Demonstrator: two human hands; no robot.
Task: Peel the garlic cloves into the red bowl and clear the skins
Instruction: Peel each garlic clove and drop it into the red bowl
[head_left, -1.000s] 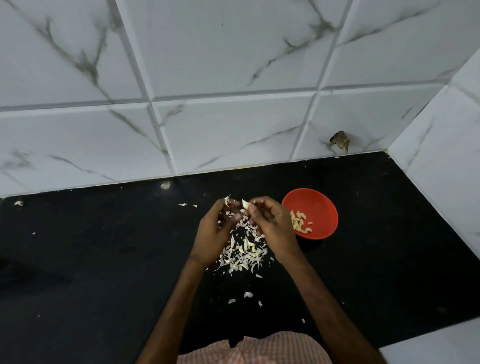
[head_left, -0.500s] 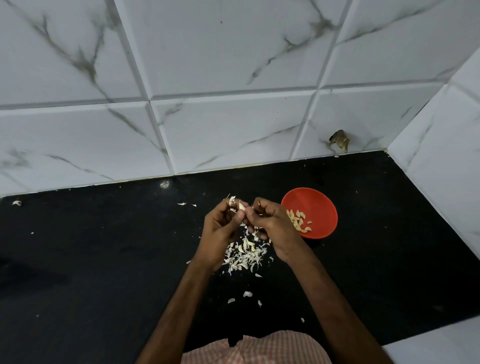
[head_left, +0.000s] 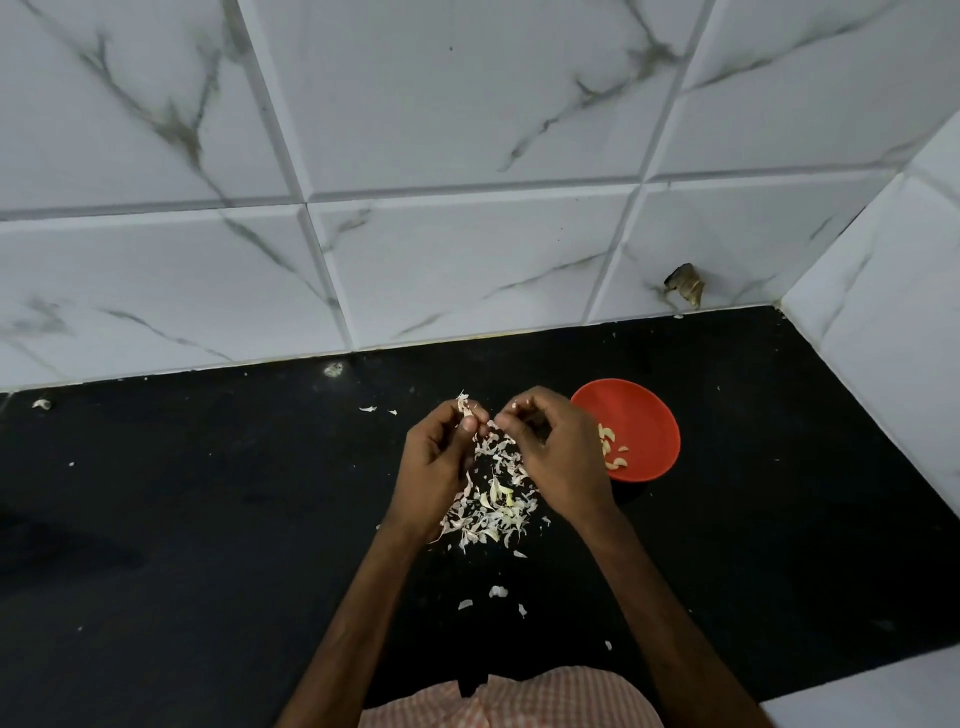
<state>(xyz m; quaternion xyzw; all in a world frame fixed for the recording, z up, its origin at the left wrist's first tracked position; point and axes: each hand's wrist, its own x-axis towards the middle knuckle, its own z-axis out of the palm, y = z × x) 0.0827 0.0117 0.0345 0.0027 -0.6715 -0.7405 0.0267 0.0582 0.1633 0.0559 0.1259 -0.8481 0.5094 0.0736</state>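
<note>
- Both hands have drawn slightly apart over the black counter (head_left: 208, 519).
- Left hand (head_left: 441, 462) pinches a torn skin (head_left: 464, 406); right hand (head_left: 563, 457) grips the clove (head_left: 517, 404).
- Red bowl (head_left: 644, 415) sits beside the right hand.
- Skin pile (head_left: 493, 509) lies below: best drop the skin there, the clove into the bowl.

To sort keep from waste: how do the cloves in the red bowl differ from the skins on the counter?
The cloves lie in the red bowl; the skins lie loose on the black counter. The cloves are few, plump and yellowish; the skins are many, thin and mostly whitish. Both are small, pale garlic pieces.
</note>
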